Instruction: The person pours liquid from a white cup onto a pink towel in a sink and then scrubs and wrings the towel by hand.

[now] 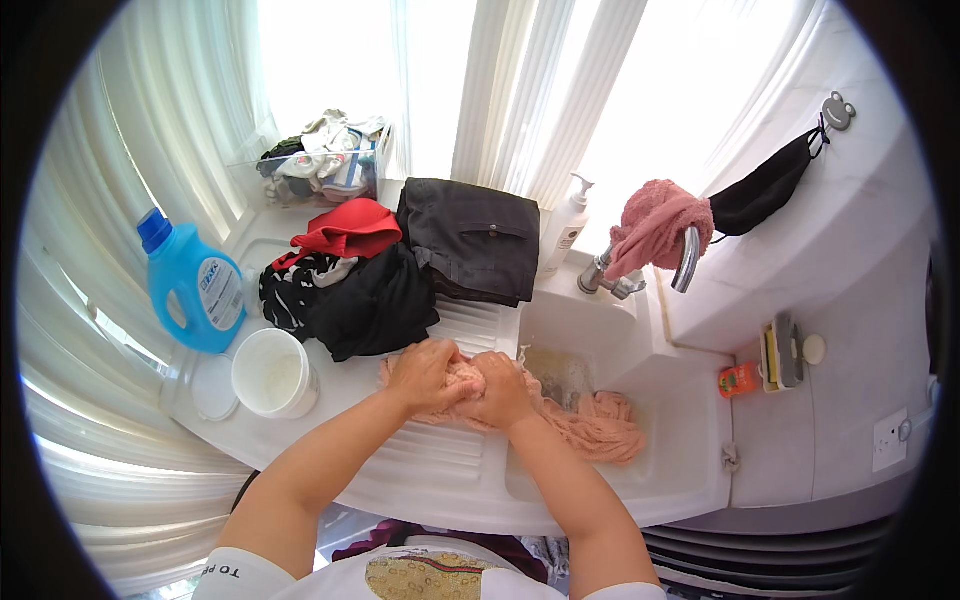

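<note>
A peach, rough-textured towel (600, 428) lies partly bunched on the ridged washboard (440, 462), and its other end trails down into the sink basin (685, 430). My left hand (424, 373) closes over the bunched part on the ridges. Right beside it, my right hand (499, 390) grips the same bundle, nearer the basin. Folds of cloth show between the two hands, while some fingertips are hidden in it. Cloudy water (556, 375) shows at the bottom of the basin.
Black clothes (375, 305), a red garment (350, 230) and folded dark trousers (470, 240) lie behind my hands. A blue detergent jug (200, 285) and white tub (272, 375) stand left. A pink cloth (660, 225) drapes over the faucet (688, 262); a pump bottle (568, 225) stands nearby.
</note>
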The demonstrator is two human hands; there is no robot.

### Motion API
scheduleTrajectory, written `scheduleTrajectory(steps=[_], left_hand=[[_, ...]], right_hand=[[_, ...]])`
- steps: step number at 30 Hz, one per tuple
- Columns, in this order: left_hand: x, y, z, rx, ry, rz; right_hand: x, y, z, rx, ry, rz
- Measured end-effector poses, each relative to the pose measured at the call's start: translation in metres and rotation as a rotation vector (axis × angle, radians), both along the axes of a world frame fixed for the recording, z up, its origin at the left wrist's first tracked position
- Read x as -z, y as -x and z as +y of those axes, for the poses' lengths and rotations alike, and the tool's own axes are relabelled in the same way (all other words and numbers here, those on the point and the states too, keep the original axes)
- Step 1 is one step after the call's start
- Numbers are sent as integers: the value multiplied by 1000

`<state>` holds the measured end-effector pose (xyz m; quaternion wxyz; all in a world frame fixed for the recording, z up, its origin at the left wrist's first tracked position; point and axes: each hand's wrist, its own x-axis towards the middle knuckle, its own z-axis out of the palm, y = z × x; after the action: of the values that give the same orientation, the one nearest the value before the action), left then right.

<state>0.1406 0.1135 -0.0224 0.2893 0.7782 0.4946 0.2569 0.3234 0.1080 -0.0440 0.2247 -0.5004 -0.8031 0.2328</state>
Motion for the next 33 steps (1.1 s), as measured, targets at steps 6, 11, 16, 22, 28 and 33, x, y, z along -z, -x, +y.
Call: scheduleTrajectory(steps=[6,11,16,22,28,33], left_hand=[[-21,-5,-23,-107,-152,427],[-14,5,-65,23,-327,288],[1,-22,-33,-4,-473,105],[10,-29,-4,2,-529,-31],[16,-30,7,5,-511,-105],[22,-31,9,-5,-460,-89]], right_hand=[[-19,-9,-23,83,19,-126],[-7,-29,-72,-17,-199,-45],[17,-17,-49,107,-304,109],[4,-10,-28,139,-394,162],[7,-7,-15,148,-440,122],[4,-5,-10,154,-449,170]])
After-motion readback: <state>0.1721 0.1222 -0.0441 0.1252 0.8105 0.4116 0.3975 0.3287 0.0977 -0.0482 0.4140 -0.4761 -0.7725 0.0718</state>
